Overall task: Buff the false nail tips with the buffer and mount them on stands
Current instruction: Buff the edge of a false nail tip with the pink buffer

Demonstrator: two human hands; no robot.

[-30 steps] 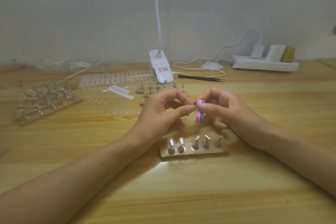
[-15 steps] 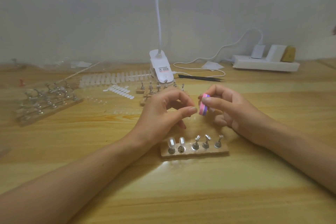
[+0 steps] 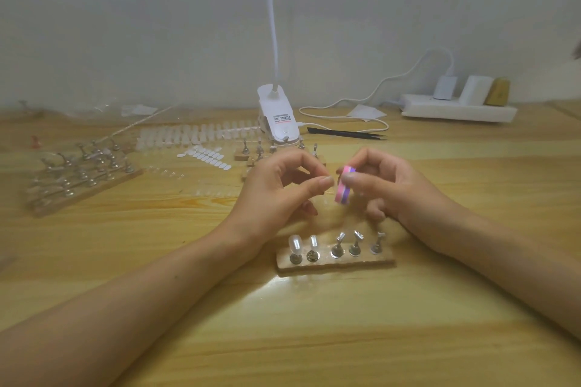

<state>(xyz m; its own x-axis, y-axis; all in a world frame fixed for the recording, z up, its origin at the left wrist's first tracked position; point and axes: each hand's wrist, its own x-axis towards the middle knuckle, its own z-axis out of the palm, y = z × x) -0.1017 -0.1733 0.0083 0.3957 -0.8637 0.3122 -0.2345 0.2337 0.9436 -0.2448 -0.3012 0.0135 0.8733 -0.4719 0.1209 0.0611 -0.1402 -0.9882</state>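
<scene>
Pinching one pink-and-purple buffer (image 3: 343, 186), your right hand (image 3: 386, 185) hovers above the desk's (image 3: 314, 339) middle; left hand (image 3: 276, 188) fingers (image 3: 323, 181) curl, contents unclear. One base (image 3: 334, 262) holds five stands (image 3: 337, 245), two carrying nail tips (image 3: 295, 243).

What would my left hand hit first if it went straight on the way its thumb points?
The pink and purple buffer pinched in the right hand. The left hand points its thumb sideways at it with only a narrow gap showing, though depth between them is hard to judge.
</scene>
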